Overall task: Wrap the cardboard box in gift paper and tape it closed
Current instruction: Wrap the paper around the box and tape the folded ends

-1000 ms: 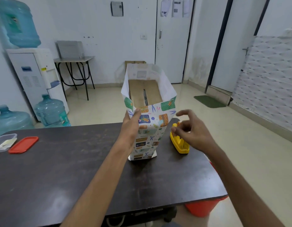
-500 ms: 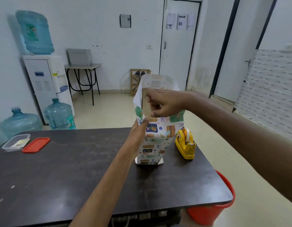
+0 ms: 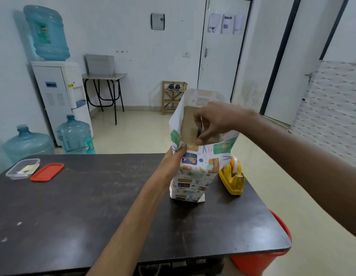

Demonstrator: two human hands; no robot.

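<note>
The cardboard box [image 3: 188,124] stands on end on the table [image 3: 93,206], its long axis upright, sleeved in gift paper [image 3: 195,172] whose open top rises above the box's upper face. The left hand [image 3: 174,162] grips the paper's near-left edge just under that open rim, thumb pressed on the printed side, steadying the package. The right hand [image 3: 215,120] reaches in from above, fingers pinched together over the box's top; it seems to hold a small strip, likely tape, but that is too small to confirm. So the box top lies directly below the right hand and just above and beyond the left hand, and the right is the nearer of the 2 to the spot to be closed. The yellow tape dispenser [image 3: 233,177] sits just right of the package, below the right forearm. Judging from this, the top flaps remain unfolded, and the coming move is downward, along the box's long axis.
</note>
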